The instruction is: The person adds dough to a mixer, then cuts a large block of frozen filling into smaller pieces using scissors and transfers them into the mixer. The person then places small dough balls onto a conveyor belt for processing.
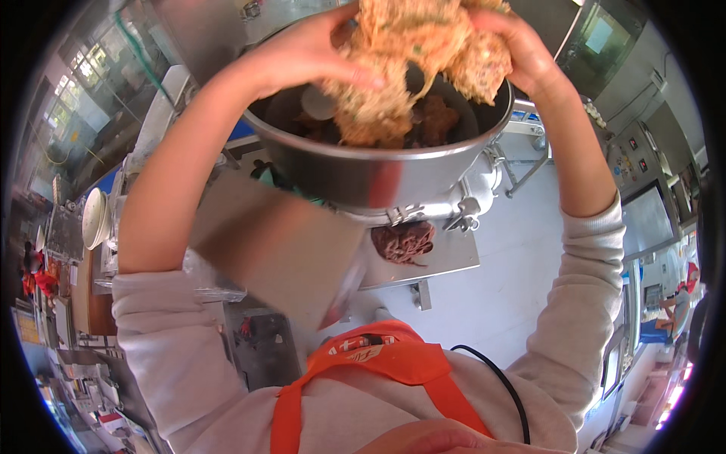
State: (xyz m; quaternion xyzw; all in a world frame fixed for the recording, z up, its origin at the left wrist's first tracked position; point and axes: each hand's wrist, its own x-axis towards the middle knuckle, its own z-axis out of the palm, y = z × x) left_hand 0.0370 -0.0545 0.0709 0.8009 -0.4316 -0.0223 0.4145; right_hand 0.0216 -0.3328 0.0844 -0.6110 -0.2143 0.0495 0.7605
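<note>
My left hand (309, 59) and my right hand (519, 51) are raised on either side of a stainless steel hopper. Between them they hold a large, loose mass of orange-tan, fibrous food mixture (411, 28) flecked with green. My left fingers press into its near side, while the right hand cups a lump at the other end. Part of the mass hangs down into the round hopper (340, 164). Darker bits of food (439, 119) and a pale round part (319, 103) show inside it. The top of the mass runs out of the picture.
Clamps (400, 214) join metal housing under the hopper. On the steel table (448, 258) lies a heap of dark red, stringy meat (404, 241). A blurred flat panel (278, 244) sits at left, near stacked white bowls (96, 218). Other people (675, 306) are far off.
</note>
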